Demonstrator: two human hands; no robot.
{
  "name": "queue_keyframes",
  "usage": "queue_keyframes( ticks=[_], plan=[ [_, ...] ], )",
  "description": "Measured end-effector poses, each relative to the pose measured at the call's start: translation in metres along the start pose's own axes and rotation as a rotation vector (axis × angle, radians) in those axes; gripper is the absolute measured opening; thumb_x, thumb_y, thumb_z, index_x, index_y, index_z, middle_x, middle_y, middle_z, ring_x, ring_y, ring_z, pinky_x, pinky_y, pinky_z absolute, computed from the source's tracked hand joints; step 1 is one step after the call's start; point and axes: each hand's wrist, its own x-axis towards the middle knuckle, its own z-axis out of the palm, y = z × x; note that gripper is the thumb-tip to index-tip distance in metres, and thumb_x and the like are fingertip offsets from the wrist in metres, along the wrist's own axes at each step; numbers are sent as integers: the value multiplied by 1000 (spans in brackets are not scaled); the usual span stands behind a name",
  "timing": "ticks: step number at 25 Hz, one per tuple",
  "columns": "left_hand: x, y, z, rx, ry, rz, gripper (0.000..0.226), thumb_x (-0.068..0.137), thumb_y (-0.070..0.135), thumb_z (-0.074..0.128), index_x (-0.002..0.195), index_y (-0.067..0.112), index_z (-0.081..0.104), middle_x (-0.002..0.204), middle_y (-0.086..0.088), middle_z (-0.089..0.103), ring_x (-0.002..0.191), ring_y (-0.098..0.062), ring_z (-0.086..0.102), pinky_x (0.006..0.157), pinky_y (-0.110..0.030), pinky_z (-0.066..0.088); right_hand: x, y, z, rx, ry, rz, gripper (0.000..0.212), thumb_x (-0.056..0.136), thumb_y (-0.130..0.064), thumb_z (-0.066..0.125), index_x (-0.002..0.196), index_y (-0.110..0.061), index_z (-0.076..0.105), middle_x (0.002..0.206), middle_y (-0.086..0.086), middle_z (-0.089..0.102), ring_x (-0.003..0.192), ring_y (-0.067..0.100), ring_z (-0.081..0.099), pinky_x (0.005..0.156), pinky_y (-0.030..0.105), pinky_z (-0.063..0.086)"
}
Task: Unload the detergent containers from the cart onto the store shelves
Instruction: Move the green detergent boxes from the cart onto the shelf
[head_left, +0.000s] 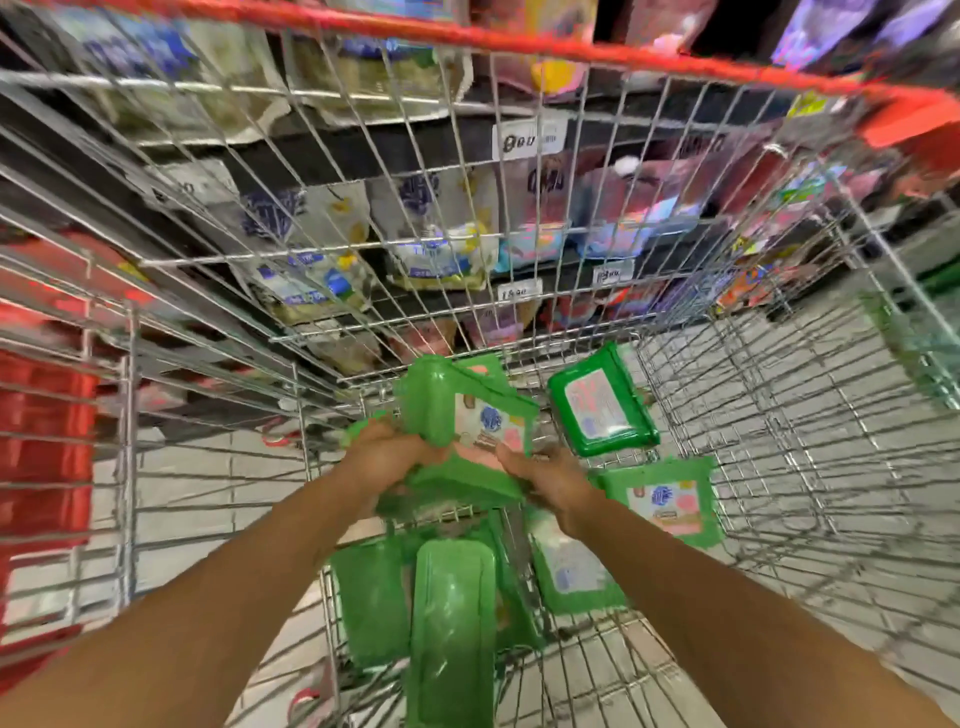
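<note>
I look down into a wire shopping cart (779, 415) with a red rim. Several green detergent containers with white labels lie on its floor. Both my hands reach into the cart. My left hand (387, 460) and my right hand (545, 480) grip a stack of green containers (467, 431) from either side, lifted a little above the others. More green containers lie beside it: one at the back (600, 408), one on the right (670, 501), one in front (452, 634). The frame is blurred by motion.
Behind the cart stand store shelves (415, 145) with white and pink detergent bags and price tags (527, 137). Red packs (41, 441) fill the left side. A light tiled floor shows through the cart mesh on the right.
</note>
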Motion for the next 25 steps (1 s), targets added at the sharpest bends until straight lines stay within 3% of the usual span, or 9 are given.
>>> queue_keyframes(
  ticks=[3, 7, 9, 11, 15, 17, 20, 22, 25],
  plan=[
    [-37, 29, -14, -30, -111, 67, 36, 74, 4, 76, 107, 12, 65, 104, -7, 73, 89, -21, 65, 72, -32, 51, -36, -43, -10, 7, -9, -114, 31, 78, -18, 79, 102, -11, 61, 102, 7, 70, 84, 16, 66, 68, 18, 49],
    [-93, 75, -29, -61, -209, 226, 48, 59, 6, 82, 100, 27, 67, 90, 5, 77, 94, -18, 69, 93, -43, 52, -98, -95, -21, 25, -92, -291, 43, 71, -15, 82, 108, -6, 62, 98, 4, 72, 73, 8, 69, 59, 14, 50],
    [-125, 91, -37, -70, -264, 322, 59, 49, 10, 85, 101, 32, 66, 93, 7, 77, 91, -14, 71, 89, -42, 53, -130, -117, -24, 15, -85, -449, 50, 72, -15, 81, 117, -11, 59, 102, 1, 72, 80, 8, 69, 64, 14, 51],
    [-153, 105, -47, -118, -296, 417, 56, 53, 16, 80, 104, 34, 65, 89, 9, 77, 82, -8, 72, 79, -35, 53, -159, -135, -24, 41, -95, -588, 49, 74, -20, 79, 117, -22, 55, 108, -2, 72, 89, 9, 69, 75, 21, 53],
    [-210, 134, -64, -151, -293, 585, 60, 64, 7, 76, 119, 26, 59, 81, 13, 76, 71, -3, 71, 62, -18, 55, -222, -158, -7, 144, -58, -793, 65, 60, -48, 80, 115, -33, 48, 104, -13, 72, 97, 8, 68, 88, 33, 53],
    [-242, 144, -80, -147, -341, 667, 64, 61, 17, 82, 120, 30, 63, 94, 14, 76, 82, -6, 73, 63, -18, 55, -254, -161, 6, 172, -39, -914, 67, 57, -56, 80, 113, -36, 49, 105, -15, 72, 98, 6, 68, 85, 29, 54],
    [-289, 137, -109, -193, -291, 732, 73, 42, 27, 83, 113, 36, 68, 105, 5, 75, 89, -17, 73, 73, -33, 56, -297, -162, 31, 220, -32, -1079, 61, 59, -49, 78, 112, -44, 48, 106, -13, 71, 94, 4, 69, 76, 15, 52],
    [-317, 123, -126, -201, -280, 799, 76, 50, 36, 88, 122, 32, 64, 116, -1, 72, 101, -22, 71, 82, -39, 55, -323, -163, 50, 212, -52, -1171, 60, 61, -46, 77, 114, -45, 47, 105, -12, 71, 92, 3, 69, 74, 13, 52],
    [-361, 97, -153, -202, -175, 915, 58, 58, 56, 83, 111, 40, 69, 117, 4, 71, 103, -16, 70, 73, -24, 57, -359, -161, 85, 137, -123, -1253, 73, 62, -46, 76, 125, -36, 41, 106, -16, 69, 92, 2, 69, 74, 13, 52]
  ],
)
